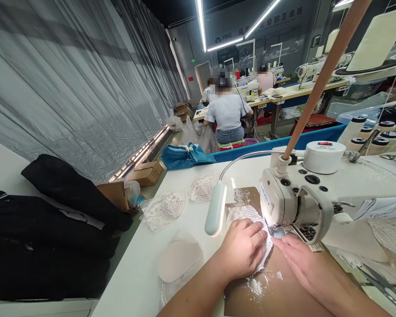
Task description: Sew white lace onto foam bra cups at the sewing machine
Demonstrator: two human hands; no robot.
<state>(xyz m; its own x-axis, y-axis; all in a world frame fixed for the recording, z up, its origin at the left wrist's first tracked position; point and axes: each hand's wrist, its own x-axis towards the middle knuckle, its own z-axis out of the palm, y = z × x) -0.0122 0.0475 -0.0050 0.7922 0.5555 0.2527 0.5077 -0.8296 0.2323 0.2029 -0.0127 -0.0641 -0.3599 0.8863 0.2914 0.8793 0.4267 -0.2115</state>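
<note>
A white lace piece [247, 213] lies under the head of a white sewing machine [277, 207]. On its left part rests my left hand [246, 248], fingers curled and pressed together on the fabric. My right hand [298, 257] comes in from the right, its fingertips closed at the lace edge just beside the presser foot [271, 231]. The needle itself is hard to make out. Beneath both hands is a brown, shiny work surface [267, 295]. A slim lamp [216, 209] on a bendable metal neck hangs left of the machine head and lights the fabric.
Lace cups [165, 210] and a beige oval pad [180, 259] lie on the white table to the left. Scissors [386, 286] lie at the lower right. Thread cones [351, 130] stand behind the machine. A brown pole [323, 83] rises there. Co-workers [229, 112] sit ahead.
</note>
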